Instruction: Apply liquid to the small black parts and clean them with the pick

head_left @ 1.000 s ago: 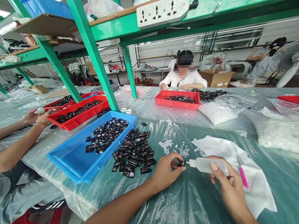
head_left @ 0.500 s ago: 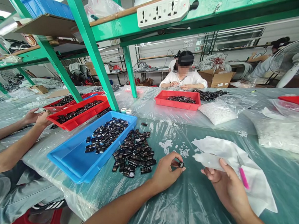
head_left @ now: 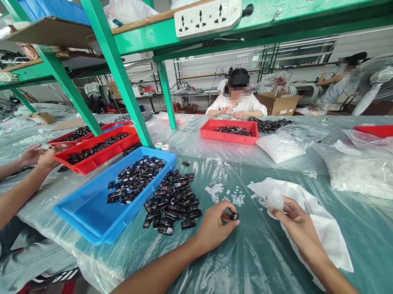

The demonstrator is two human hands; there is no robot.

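Observation:
Between the thumb and fingers of my left hand is a small black part with a pale round end, held just over the table. My right hand grips a translucent white plastic bottle, whose rounded end shows; its nozzle cannot be made out. Under the right hand lies a white cloth. Left of my left hand, a heap of black parts is spread on the table beside a blue tray holding more of them. Small white scraps lie between the hands.
Green shelf posts rise behind the blue tray. Red trays of black parts stand farther back. Bags of white pieces lie at right. A co-worker's hands are at left; another person sits opposite.
My right hand has turned the bottle from lying sideways to end-on. The pink-handled tool on the cloth is now out of sight. My left hand keeps its pinch on the black part.

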